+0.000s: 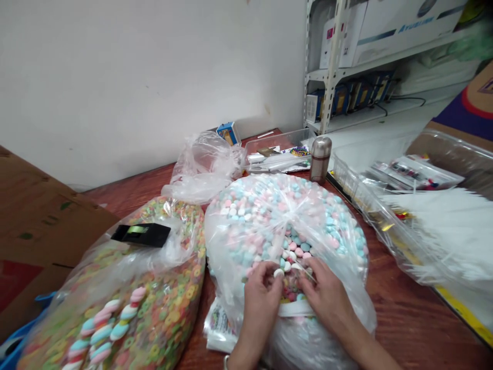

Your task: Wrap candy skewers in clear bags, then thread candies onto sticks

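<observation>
A big clear bag of pink, blue and white candies (pixel 246 205) lies in front of me, with an opening in its near half. At that opening my left hand (pixel 262 293) is closed, a small white candy (pixel 278 273) between thumb and fingertips. Facing it, my right hand (pixel 325 288) pinches a thin pale stick (pixel 308 273); its tip is hard to make out. Both wrists rest over the bag's crumpled plastic. Left of it is a bag of ring-shaped candies (pixel 185 298), on which lie several twisted candy skewers (pixel 102 329) and a black item (pixel 141 234).
A clear bin (pixel 389 241) holding white paper stands at right. Behind the candy bag are a metal-capped shaker (pixel 320 159), a shallow clear tray (pixel 281 151) and crumpled plastic (pixel 204 164). A cardboard box (pixel 46 226) borders the left; metal shelving (pixel 331 67) stands behind.
</observation>
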`<state>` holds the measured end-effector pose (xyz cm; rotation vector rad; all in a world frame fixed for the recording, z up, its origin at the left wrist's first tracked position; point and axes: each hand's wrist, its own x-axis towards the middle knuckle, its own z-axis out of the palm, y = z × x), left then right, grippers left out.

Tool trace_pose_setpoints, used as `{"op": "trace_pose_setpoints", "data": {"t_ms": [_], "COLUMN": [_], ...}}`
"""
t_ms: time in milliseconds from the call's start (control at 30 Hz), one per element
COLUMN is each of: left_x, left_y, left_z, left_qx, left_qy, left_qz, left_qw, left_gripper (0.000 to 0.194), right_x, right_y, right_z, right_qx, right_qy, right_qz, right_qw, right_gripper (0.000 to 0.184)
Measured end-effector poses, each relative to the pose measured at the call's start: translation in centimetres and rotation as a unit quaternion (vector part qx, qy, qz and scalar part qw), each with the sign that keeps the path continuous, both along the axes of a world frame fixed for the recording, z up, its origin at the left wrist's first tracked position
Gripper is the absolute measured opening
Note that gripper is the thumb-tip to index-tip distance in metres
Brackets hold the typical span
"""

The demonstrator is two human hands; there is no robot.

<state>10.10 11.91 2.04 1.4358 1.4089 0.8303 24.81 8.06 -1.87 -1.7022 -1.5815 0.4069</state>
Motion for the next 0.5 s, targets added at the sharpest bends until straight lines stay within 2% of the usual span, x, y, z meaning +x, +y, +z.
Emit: {"op": "trace_pose_setpoints", "data": {"t_ms": [100, 167, 233, 333, 500], "left_x": [0.6, 0.9, 1.1, 1.1, 1.2], "left_y": [0.0, -0.3, -0.6, -1.1, -1.5], "left_z": [0.3, 0.2, 0.2, 0.5, 1.4], "left_qx": [-0.154, -0.202, -0.218, -0.216, -0.193], "left_qy": [-0.167, -0.239, -0.286, -0.305, -0.292], "left_qz": [0.008, 0.014, 0.023, 0.024, -0.011], "left_qw": [0.974, 0.95, 0.933, 0.927, 0.937], "left_gripper": [0.03, 0.035, 0.038, 0.039, 0.038], "right_x": [-0.1, -0.4, -0.7, -0.7, -0.9], "right_y": [-1.2, -1.8, -2.2, -2.4, -2.4], "right_z": [0.4, 0.6, 0.6, 0.5, 0.2], "right_qx": [0.08, 0.126, 0.143, 0.131, 0.066], "right_qy": [-0.005, -0.043, -0.062, 0.003, 0.141], "right_qz": [0.028, 0.058, 0.08, 0.083, -0.005], "right_qw": [0.996, 0.989, 0.985, 0.988, 0.988], "right_gripper": [0.021, 0.026, 0.03, 0.026, 0.014]}}
